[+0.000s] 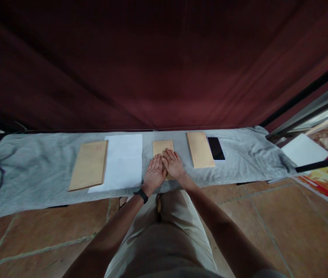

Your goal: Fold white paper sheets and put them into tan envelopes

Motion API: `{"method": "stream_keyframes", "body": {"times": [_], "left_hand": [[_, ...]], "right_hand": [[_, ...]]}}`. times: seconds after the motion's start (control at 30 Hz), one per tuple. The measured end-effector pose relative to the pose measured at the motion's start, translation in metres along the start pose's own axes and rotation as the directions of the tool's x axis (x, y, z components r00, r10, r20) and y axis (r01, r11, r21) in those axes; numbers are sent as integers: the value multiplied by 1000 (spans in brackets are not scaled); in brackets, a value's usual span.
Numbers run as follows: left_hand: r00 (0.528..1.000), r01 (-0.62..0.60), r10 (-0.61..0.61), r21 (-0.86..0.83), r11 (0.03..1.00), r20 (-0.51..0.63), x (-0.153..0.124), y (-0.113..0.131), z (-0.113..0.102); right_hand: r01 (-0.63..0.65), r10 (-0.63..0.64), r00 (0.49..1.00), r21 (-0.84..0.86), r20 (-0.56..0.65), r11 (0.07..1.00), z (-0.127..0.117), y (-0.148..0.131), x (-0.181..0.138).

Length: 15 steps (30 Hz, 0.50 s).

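Observation:
A small brown paper envelope [163, 145] lies on the grey cloth in the middle, partly covered by my hands. My left hand [154, 173] rests flat on its left part, fingers stretched forward, a dark band on the wrist. Beside it, my right hand [174, 164] lies flat on the envelope's right part, fingers extended and touching the left ones. Neither hand grips anything. To the left sits a larger brown envelope stack [90, 164], overlapping white paper sheets [125, 162]. On the right lies another brown envelope stack [201, 150].
A dark-screened phone [216, 148] lies right of the right stack. Grey cloth [247, 154] covers the narrow bench. Behind it hangs a dark red curtain-like sheet [164, 77]. A white panel [305, 150] and a colourful printed sheet [326, 181] are at far right. Tiled floor [65, 224] lies below.

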State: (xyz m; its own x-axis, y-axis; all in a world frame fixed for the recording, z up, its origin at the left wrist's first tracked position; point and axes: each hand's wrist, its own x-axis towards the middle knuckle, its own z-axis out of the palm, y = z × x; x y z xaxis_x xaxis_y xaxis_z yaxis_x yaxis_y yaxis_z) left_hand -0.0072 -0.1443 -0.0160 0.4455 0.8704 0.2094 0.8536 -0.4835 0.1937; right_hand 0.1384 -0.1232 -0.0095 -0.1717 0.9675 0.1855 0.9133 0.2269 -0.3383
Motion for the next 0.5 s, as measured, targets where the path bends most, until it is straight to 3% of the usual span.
{"method": "stream_keyframes", "body": {"times": [0.4,0.5], "left_hand": [[1000,6,-6,-30,1000,-11,0,0,-1],[1000,4,-5,-43,999,-26,0,0,-1]], "right_hand": [[-55,54,998,-78,-9,995,-3,22,33],[-10,12,1000,-66,18,998,-6,23,38]]}}
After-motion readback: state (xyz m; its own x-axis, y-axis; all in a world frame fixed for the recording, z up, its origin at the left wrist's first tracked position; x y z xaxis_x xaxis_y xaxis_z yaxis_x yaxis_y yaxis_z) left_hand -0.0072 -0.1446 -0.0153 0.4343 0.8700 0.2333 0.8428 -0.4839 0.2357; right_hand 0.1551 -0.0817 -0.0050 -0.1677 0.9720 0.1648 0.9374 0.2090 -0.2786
